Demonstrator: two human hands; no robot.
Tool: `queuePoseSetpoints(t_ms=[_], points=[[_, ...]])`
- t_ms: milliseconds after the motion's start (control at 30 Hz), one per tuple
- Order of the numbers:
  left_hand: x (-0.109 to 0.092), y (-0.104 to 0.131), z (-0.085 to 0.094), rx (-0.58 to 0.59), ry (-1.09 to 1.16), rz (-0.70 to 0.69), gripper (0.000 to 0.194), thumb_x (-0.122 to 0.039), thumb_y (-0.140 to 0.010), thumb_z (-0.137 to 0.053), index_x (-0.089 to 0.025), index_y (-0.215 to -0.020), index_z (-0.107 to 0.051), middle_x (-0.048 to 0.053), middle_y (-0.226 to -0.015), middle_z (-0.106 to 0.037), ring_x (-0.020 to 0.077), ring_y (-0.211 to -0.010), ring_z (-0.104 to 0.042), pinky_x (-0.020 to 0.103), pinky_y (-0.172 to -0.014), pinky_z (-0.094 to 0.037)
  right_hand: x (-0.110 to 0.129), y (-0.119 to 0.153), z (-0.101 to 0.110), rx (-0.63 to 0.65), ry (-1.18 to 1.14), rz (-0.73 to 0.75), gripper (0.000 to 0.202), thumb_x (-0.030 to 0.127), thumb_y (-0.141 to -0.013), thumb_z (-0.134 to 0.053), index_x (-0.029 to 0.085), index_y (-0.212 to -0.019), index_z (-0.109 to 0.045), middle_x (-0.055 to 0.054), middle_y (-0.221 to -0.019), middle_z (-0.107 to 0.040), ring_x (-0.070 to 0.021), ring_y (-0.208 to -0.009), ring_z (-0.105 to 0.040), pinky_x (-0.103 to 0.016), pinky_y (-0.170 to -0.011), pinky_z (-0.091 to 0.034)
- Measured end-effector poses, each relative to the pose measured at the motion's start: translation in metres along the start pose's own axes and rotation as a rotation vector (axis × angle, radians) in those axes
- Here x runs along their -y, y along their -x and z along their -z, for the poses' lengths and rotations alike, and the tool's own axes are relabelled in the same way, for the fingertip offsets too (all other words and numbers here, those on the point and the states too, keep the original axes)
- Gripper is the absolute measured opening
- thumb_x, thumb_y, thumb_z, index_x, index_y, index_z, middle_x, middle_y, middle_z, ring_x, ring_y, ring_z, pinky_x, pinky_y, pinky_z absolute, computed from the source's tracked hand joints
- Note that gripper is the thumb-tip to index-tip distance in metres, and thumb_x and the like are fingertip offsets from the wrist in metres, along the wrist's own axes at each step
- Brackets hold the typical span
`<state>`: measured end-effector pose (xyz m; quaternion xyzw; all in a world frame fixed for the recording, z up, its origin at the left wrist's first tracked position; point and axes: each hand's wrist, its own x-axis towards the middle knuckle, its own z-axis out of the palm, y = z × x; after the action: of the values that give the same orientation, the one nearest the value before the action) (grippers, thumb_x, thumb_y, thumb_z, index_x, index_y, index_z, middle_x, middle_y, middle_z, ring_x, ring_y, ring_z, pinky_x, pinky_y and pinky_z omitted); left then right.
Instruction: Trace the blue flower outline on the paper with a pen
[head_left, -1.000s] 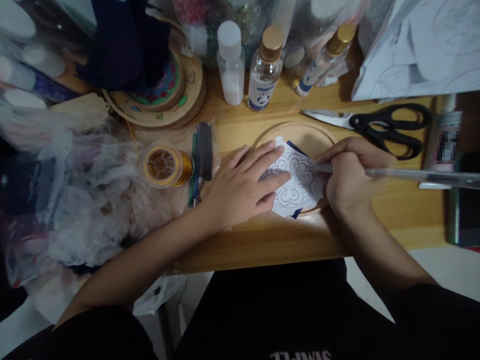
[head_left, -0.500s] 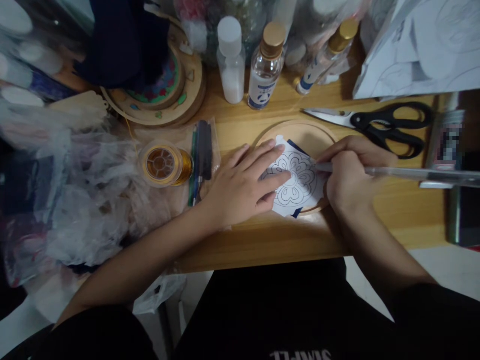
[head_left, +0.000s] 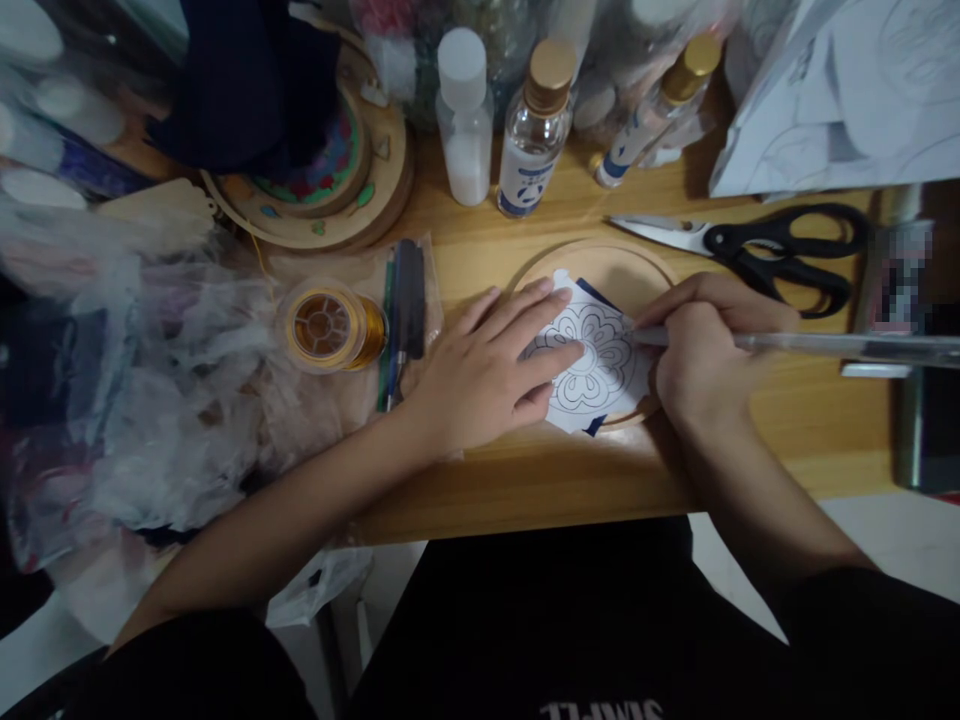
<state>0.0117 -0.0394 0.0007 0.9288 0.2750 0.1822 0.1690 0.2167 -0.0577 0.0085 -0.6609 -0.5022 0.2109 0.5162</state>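
Note:
A white paper with a printed flower pattern (head_left: 592,385) lies over dark blue material (head_left: 596,292), whose edges stick out above and below it. Both rest on a round wooden plate (head_left: 637,265). My left hand (head_left: 495,375) is spread flat, its fingertips pressing on the paper's left part. My right hand (head_left: 697,355) is closed round a pen (head_left: 847,346). The pen's tip meets the right side of the pattern, and its long shaft points off to the right.
Black-handled scissors (head_left: 780,240) lie behind my right hand. A spool of golden thread (head_left: 330,328) and pens (head_left: 405,300) are left of my left hand. Bottles (head_left: 532,140) stand at the back; crumpled plastic bags (head_left: 180,400) cover the left side.
Both hands, the paper and the pen stay in nearly the same places. The view has shifted very slightly.

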Motion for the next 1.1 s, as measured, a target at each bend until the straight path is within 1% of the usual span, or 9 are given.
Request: queuePoseSetpoints(t_ms=[100, 233, 433, 600, 767, 900, 1033, 1100], points=[[0.0000, -0.0002, -0.0002, -0.009, -0.011, 0.004, 0.034, -0.021, -0.091, -0.068, -0.024, -0.126, -0.069, 0.014, -0.153, -0.056, 0.0327, -0.146, -0.050, 0.055, -0.118, -0.042, -0.0006, -0.0004, -0.0001, 0.003, 0.002, -0.004, 0.019, 0.015, -0.061, -0.045, 0.021, -0.047, -0.058, 0.001, -0.046, -0.056, -0.0095, -0.042, -0.046, -0.024, -0.042, -0.034], [0.0001, -0.0007, -0.0006, -0.023, -0.002, 0.001, 0.033, -0.019, -0.091, -0.068, -0.023, -0.124, -0.070, 0.015, -0.151, -0.058, 0.0339, -0.144, -0.052, 0.056, -0.116, -0.044, -0.0011, -0.0006, -0.0013, -0.032, 0.009, -0.006, 0.020, 0.015, -0.059, -0.044, 0.021, -0.047, -0.059, 0.002, -0.045, -0.056, -0.0091, -0.041, -0.044, -0.024, -0.041, -0.033], [0.0005, 0.0002, -0.0015, -0.009, 0.008, 0.000, 0.034, -0.019, -0.092, -0.067, -0.023, -0.126, -0.069, 0.015, -0.153, -0.055, 0.0337, -0.146, -0.050, 0.056, -0.117, -0.042, -0.0019, 0.0000, 0.0004, 0.031, -0.007, 0.005, 0.022, 0.014, -0.062, -0.044, 0.019, -0.047, -0.060, 0.002, -0.047, -0.057, -0.0089, -0.045, -0.048, -0.022, -0.044, -0.034], [0.0011, 0.0010, -0.0017, -0.008, 0.007, -0.001, 0.034, -0.020, -0.093, -0.066, -0.023, -0.127, -0.069, 0.015, -0.154, -0.055, 0.0336, -0.147, -0.049, 0.056, -0.118, -0.040, -0.0034, 0.0008, 0.0008, 0.011, -0.041, 0.017, 0.022, 0.012, -0.062, -0.045, 0.019, -0.048, -0.060, 0.002, -0.047, -0.057, -0.0080, -0.044, -0.047, -0.021, -0.045, -0.035], [0.0011, 0.0011, -0.0018, -0.013, 0.003, 0.004, 0.034, -0.020, -0.093, -0.066, -0.023, -0.127, -0.068, 0.014, -0.154, -0.055, 0.0324, -0.146, -0.049, 0.055, -0.118, -0.041, -0.0023, 0.0005, 0.0013, 0.043, -0.014, 0.012, 0.022, 0.012, -0.064, -0.045, 0.018, -0.048, -0.060, 0.002, -0.048, -0.058, -0.0079, -0.047, -0.049, -0.021, -0.046, -0.036], [0.0011, 0.0009, -0.0016, -0.012, 0.006, -0.004, 0.034, -0.020, -0.092, -0.068, -0.023, -0.126, -0.069, 0.015, -0.153, -0.055, 0.0333, -0.146, -0.050, 0.055, -0.117, -0.041, -0.0018, -0.0004, 0.0018, 0.027, -0.015, 0.003, 0.022, 0.012, -0.062, -0.045, 0.019, -0.048, -0.060, 0.002, -0.047, -0.057, -0.0075, -0.045, -0.048, -0.021, -0.044, -0.034], [0.0008, 0.0006, -0.0011, -0.009, 0.010, -0.007, 0.035, -0.020, -0.093, -0.067, -0.023, -0.128, -0.068, 0.015, -0.153, -0.055, 0.0336, -0.146, -0.049, 0.056, -0.118, -0.041, -0.0013, -0.0006, 0.0023, 0.044, -0.001, -0.001, 0.022, 0.013, -0.062, -0.045, 0.019, -0.047, -0.061, 0.002, -0.047, -0.058, -0.0075, -0.045, -0.048, -0.021, -0.044, -0.034], [0.0006, 0.0006, -0.0010, -0.007, 0.008, -0.004, 0.035, -0.020, -0.093, -0.067, -0.023, -0.127, -0.068, 0.016, -0.154, -0.054, 0.0334, -0.146, -0.049, 0.055, -0.118, -0.041, -0.0010, -0.0005, 0.0023, 0.022, -0.012, -0.008, 0.022, 0.013, -0.061, -0.045, 0.019, -0.047, -0.061, 0.002, -0.046, -0.057, -0.0073, -0.044, -0.047, -0.021, -0.043, -0.033]])
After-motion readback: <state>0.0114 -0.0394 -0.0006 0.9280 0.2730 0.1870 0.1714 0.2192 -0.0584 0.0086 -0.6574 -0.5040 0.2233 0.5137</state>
